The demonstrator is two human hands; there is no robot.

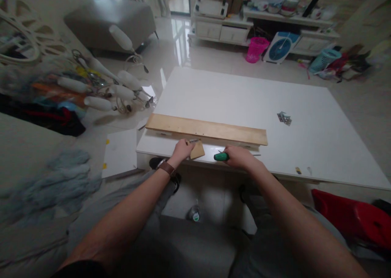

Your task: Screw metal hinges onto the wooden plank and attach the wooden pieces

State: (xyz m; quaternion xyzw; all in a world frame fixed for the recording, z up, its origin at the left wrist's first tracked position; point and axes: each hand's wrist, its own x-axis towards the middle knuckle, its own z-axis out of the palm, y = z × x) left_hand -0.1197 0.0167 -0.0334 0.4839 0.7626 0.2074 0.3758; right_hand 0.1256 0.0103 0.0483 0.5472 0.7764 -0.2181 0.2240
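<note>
On my feed, the grip of my left hand (182, 149) is clamped on a small wooden block (198, 150) at the worktop's near edge, toward its near left corner. A small metal piece (194, 141) shows at the block's far side; I can't tell whether my fingers pinch it too.

My right hand (237, 156) is closed around a green-handled tool (221, 156), its handle end pointing left, just over the near edge and apart from the block. A thin rod shows past that hand's right side; I can't make out whether it is the tool's shaft.

Just beyond both hands, a long wooden board (207, 128) runs roughly along the near edge, starting by the worktop's (244, 97) left edge. Farther out, a cluster of metal parts (284, 118) lies toward the right edge. A small dark-and-yellow item (298, 170) sits by the near edge, toward the near right corner.
</note>
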